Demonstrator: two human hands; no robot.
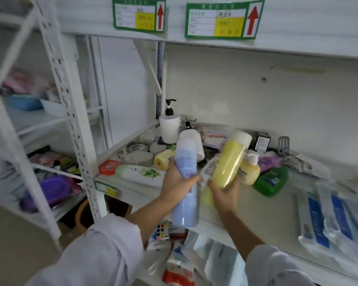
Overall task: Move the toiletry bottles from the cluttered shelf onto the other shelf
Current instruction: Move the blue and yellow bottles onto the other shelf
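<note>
My left hand (175, 183) grips a tall pale blue bottle (186, 205) around its middle, held upright above the shelf's front edge. My right hand (225, 196) holds a tall yellow bottle (230, 162) with a white cap, tilted to the right. On the cluttered shelf (262, 205) behind them stand a white pump bottle (169, 127), a second white bottle (196, 141) and a small yellow pump bottle (250, 172). Lying flat are a white and green bottle (142, 172), a green bottle (271, 181) and a small yellow one (163, 159).
Sealed blue and white packets (334, 219) cover the shelf's right part. Grey dishes, a red wipes pack (109, 167) and a dark box (261, 141) crowd the back. A white upright (71, 100) separates the left shelving unit, which holds coloured items. More goods lie on the lower shelf.
</note>
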